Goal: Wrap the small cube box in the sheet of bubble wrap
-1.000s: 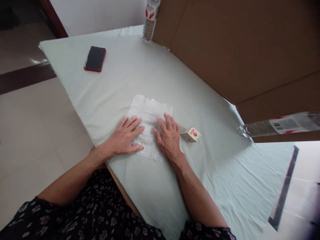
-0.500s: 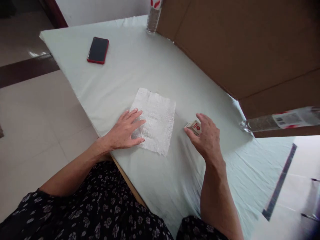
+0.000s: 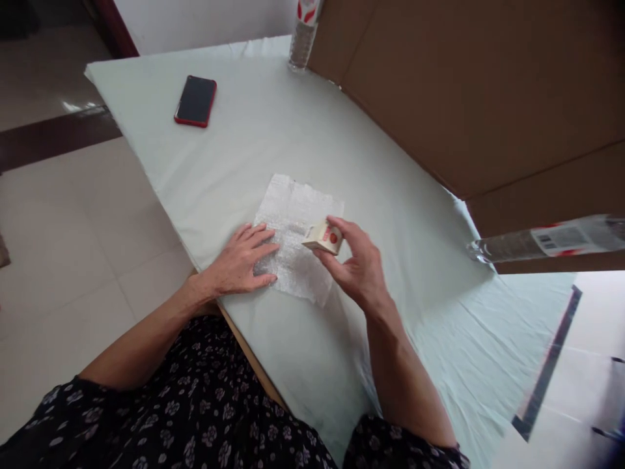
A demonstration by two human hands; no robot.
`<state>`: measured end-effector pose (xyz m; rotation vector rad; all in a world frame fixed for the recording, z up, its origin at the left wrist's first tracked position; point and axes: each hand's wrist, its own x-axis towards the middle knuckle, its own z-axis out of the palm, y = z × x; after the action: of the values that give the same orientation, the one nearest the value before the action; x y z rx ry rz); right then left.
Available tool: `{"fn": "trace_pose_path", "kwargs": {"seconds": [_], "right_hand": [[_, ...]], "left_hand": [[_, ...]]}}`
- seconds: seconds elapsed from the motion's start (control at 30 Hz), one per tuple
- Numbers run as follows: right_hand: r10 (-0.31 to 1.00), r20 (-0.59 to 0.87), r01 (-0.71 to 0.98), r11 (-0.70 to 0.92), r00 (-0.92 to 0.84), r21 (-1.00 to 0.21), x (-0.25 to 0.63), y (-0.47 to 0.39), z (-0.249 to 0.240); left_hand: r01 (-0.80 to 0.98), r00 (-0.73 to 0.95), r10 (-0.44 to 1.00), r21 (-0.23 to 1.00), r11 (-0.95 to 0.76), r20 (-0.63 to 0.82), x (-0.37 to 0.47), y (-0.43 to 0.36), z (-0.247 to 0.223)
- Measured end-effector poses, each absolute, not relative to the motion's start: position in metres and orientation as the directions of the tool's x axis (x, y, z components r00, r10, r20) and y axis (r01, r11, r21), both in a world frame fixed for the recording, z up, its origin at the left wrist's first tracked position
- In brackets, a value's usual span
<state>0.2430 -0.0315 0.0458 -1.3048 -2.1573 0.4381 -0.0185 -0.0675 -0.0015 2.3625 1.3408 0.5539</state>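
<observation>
A sheet of bubble wrap lies flat on the table near its front edge. My left hand rests palm down with fingers spread over the sheet's left edge. Between thumb and fingers, my right hand grips a small cardboard box with a red round mark on it. The box is tilted and held over the right part of the bubble wrap; whether it touches the sheet I cannot tell.
A phone in a red case lies at the table's far left. A large brown cardboard panel stands along the right. One clear bottle stands at its far end, another bottle by its near end. Pale cloth covers the table.
My right hand has closed on the small box, lifted it off the cloth and carried it left over the bubble wrap. My left hand has stayed nearly in place.
</observation>
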Motion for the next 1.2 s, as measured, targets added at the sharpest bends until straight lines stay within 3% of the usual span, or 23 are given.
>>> {"fn": "trace_pose_path", "kwargs": {"seconds": [0.1,0.2,0.37,0.53,0.9,1.2], "right_hand": [[0.844,0.174,0.674,0.514,-0.507,-0.530,0.222,-0.022,0.027],[0.845,0.112,0.668,0.488,-0.523,-0.563,0.220,-0.019,0.009],[0.896,0.127,0.639,0.397,-0.426,-0.658,0.232,-0.023,-0.002],[0.894,0.167,0.599,0.408,-0.416,-0.689,0.233,-0.023,-0.006],[0.886,0.199,0.565,0.426,-0.419,-0.707,0.231,-0.024,-0.009],[0.892,0.202,0.569,0.418,-0.404,-0.709,0.230,-0.024,-0.013]], "left_hand": [[0.729,0.475,0.868,0.486,-0.481,0.147,-0.019,-0.068,0.000],[0.731,0.482,0.867,0.485,-0.479,0.130,-0.019,-0.068,0.000],[0.710,0.464,0.868,0.513,-0.483,0.176,-0.019,-0.068,-0.003],[0.683,0.500,0.845,0.514,-0.519,0.189,-0.025,-0.076,0.005],[0.715,0.564,0.800,0.362,-0.598,0.205,-0.023,-0.090,0.021],[0.707,0.582,0.777,0.323,-0.629,0.239,-0.002,-0.091,0.018]]}}
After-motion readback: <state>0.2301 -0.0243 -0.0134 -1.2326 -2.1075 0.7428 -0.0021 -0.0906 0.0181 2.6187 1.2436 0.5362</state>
